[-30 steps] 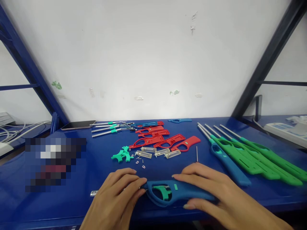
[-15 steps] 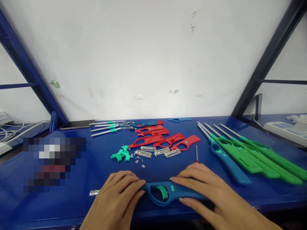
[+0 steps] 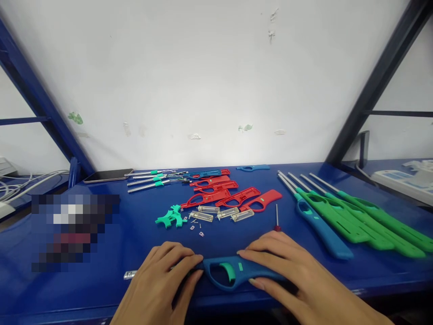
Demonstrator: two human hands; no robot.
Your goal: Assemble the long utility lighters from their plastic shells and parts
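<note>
A blue lighter body with a green trigger lies near the table's front edge. My left hand pinches its narrow front end, and a metal tube tip sticks out to the left of that hand. Around the handle's rear half, my right hand has its fingers on the upper edge and thumb on the lower one. Both palms hide parts of the lighter. Just beyond my right hand stands out the shaft of a screwdriver.
Red casings, clear fuel tanks, green triggers and small metal bits lie mid-table. Metal tubes and a dark tablet sit back left. Several green lighters and a blue one lie right.
The blue lighter and both hands have shifted very slightly left in the view. Both hands keep their hold, and slightly more of the screwdriver's red handle shows.
</note>
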